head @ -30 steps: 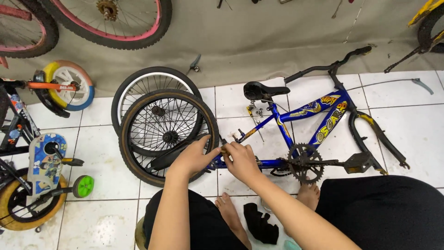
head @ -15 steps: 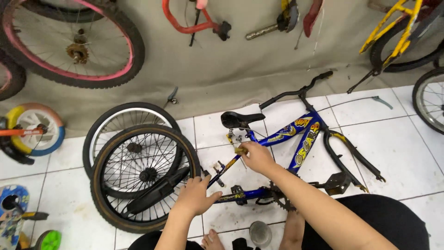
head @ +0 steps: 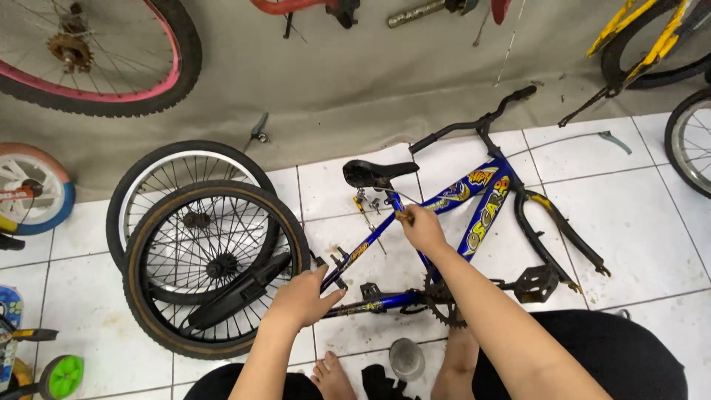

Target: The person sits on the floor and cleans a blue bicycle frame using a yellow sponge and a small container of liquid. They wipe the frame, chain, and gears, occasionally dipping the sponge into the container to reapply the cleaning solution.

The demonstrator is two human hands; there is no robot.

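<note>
nearest the camera, a bare foot [head: 331, 378] and a small metal cup [head: 406, 358] rest on the white tiled floor [head: 637, 222]. just beyond, the left hand [head: 302, 298] lies loosely curled on the rear end of the blue bicycle frame [head: 474, 211], beside the brown-walled wheel [head: 215, 268] with its black mudguard [head: 241, 293]. the right hand [head: 422, 228] has climbed from the chain stay to the seat stay under the black saddle [head: 376, 173], pinching something small i cannot identify; work has shifted toward the seat area. farther off, 1 white-rimmed wheel [head: 185, 178] leans at the grey wall covering [head: 355, 74].
</note>
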